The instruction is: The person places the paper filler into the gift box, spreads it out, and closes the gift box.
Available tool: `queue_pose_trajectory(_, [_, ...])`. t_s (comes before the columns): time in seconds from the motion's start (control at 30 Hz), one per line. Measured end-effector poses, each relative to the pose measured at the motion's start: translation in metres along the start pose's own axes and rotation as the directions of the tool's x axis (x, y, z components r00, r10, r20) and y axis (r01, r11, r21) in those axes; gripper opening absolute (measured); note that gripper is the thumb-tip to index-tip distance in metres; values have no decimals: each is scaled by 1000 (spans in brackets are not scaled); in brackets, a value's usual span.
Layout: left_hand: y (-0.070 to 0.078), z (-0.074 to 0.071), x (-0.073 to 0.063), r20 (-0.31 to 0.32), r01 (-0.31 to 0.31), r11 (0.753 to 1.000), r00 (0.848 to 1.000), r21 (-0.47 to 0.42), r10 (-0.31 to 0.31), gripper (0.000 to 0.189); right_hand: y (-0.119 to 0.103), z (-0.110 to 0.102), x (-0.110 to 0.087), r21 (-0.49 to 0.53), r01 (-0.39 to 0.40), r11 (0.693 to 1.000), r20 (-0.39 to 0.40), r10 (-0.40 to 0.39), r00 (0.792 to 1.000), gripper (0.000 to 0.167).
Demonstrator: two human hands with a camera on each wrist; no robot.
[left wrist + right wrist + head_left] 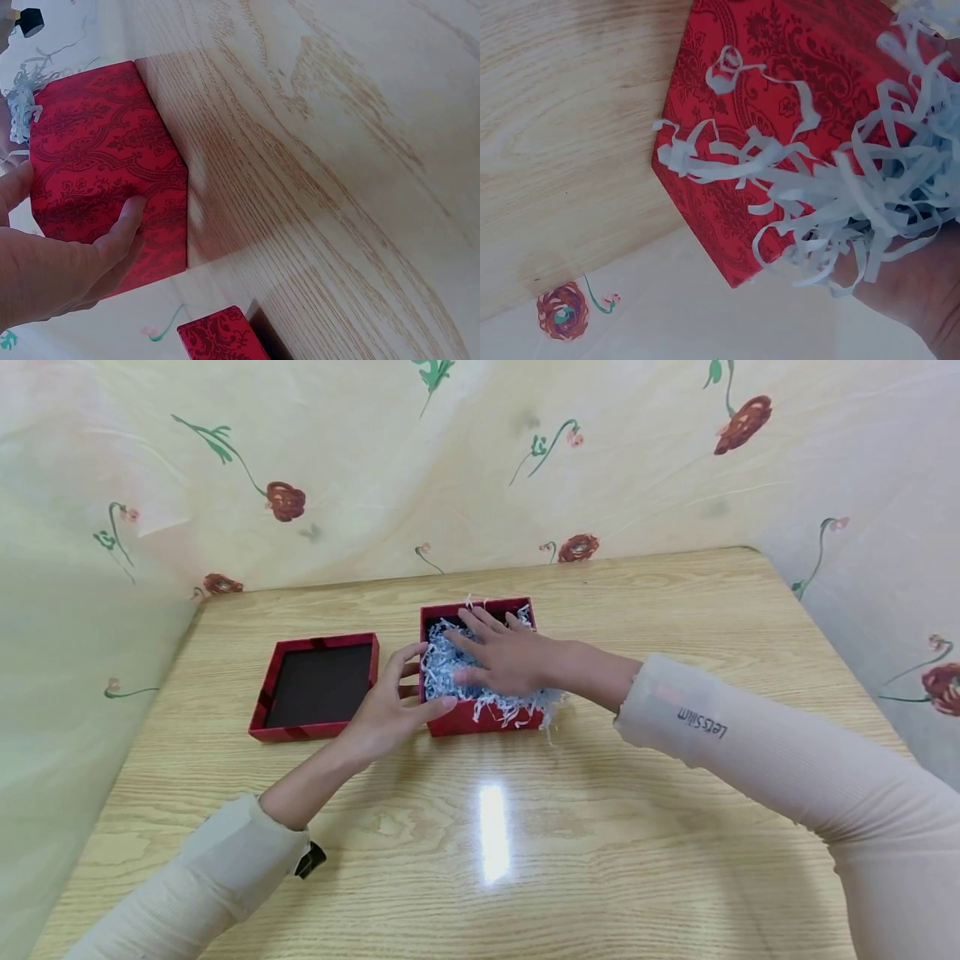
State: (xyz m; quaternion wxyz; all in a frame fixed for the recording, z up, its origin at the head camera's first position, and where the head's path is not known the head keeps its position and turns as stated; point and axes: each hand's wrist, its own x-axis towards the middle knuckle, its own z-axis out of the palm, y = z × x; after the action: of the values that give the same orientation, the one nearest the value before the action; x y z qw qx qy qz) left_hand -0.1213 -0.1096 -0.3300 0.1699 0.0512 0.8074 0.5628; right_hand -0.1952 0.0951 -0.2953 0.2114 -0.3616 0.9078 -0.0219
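A red patterned box [487,718] stands on the table, filled with pale blue shredded paper [446,664] that spills over its front and right edges. My left hand [386,706] holds the box at its left side, the thumb over the front corner and the fingers bent against the side wall. In the left wrist view those fingers [120,229] lie against the red wall. Spread flat, my right hand [510,656] presses on the shredded paper. In the right wrist view loose strips [780,169] hang down the box's wall, and most of that hand is hidden.
To the left of the box lies a red lid [258,731], its black inside facing up. The wooden table [600,860] runs back to a flowered cloth [360,468] hanging behind it. A small black object [311,861] shows by the left sleeve.
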Motion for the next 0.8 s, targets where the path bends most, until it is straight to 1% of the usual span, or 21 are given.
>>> queue_pose_trajectory(0.23, [-1, 0, 0, -1, 3, 1000, 1000, 6, -3, 80, 2, 3, 7, 5, -13, 1000, 116, 12, 993, 71])
queue_pose_trajectory(0.43, [1, 1, 0, 0, 3, 1000, 1000, 10, -3, 79, 3, 6, 17, 56, -31, 998, 205, 19, 979, 71])
queue_pose_trajectory(0.63, [0, 1, 1, -4, -1, 1000, 1000, 16, 1, 80, 4, 9, 23, 77, -36, 996, 244, 16, 970, 71])
queue_pose_trajectory(0.8, [-1, 0, 2, -9, 8, 1000, 1000, 18, -8, 80, 5, 2, 21, 102, -29, 994, 242, 4, 970, 70])
